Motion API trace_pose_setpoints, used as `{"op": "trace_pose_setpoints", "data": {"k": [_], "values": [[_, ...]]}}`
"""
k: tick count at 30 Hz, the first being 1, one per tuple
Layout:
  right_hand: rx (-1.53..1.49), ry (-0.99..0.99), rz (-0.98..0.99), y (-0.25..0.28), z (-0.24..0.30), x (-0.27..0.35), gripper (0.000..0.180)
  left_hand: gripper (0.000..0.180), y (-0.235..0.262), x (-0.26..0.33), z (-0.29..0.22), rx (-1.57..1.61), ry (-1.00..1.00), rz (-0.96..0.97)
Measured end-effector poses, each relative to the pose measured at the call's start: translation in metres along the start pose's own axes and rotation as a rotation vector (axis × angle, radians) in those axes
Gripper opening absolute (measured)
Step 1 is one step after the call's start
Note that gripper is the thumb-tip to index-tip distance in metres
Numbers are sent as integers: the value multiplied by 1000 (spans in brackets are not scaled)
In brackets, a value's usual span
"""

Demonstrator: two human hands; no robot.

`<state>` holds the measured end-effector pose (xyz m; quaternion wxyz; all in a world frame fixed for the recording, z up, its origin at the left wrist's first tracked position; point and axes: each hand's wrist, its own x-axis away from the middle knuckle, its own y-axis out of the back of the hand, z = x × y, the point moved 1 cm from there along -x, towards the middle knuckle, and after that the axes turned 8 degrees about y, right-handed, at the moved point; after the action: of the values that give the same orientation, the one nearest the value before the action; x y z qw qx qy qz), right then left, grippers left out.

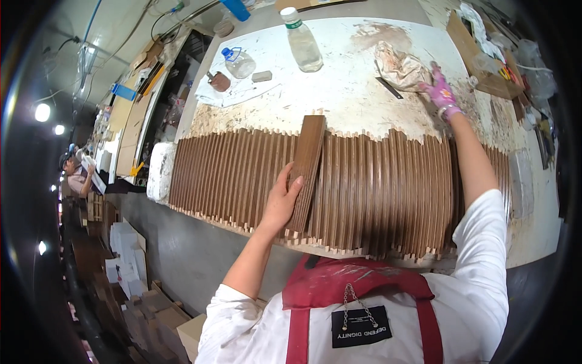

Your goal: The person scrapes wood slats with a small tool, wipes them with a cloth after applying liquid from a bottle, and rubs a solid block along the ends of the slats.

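— Gripping what, that left hand [280, 203]?

— A dark wooden board [305, 173], fingers wrapped over its left edge, board lying flat on the row of upright wood slats [370, 188] across the workbench [339, 91].

— And the right hand [441, 92]?

— Arm stretched far forward, gloved fingers closed on a crumpled rag [400, 68] beside a clear plastic bottle [301, 41].

White workbench [339, 91]: wood strips row [376, 194], bottles [301, 42], rag [400, 67]
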<state>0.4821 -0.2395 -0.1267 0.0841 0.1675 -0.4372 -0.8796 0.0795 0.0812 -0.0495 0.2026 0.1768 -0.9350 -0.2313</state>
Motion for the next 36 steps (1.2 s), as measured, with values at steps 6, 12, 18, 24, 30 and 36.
{"op": "trace_pose_setpoints", "data": {"k": [6, 12, 18, 24, 30, 36], "values": [[483, 31, 82, -10, 22, -11, 54, 52, 8, -1, -15, -196, 45, -6], [-27, -5, -190, 50, -5, -45, 39, 40, 29, 0, -22, -617, -289, -261], [-614, 329, -426, 137, 33, -13, 40, 35, -1, -21, -67, -98, -416, 141], [-1193, -10, 121, 117, 193, 105, 44, 57, -30, -48, -130, 795, -157, 523], [-1013, 107, -160, 109, 184, 151, 31, 26, -29, -78, -132, 759, -391, 324], [-1426, -89, -353, 171, 51, 187, 40, 33, 19, -102, -117, 497, -563, 115]]}}
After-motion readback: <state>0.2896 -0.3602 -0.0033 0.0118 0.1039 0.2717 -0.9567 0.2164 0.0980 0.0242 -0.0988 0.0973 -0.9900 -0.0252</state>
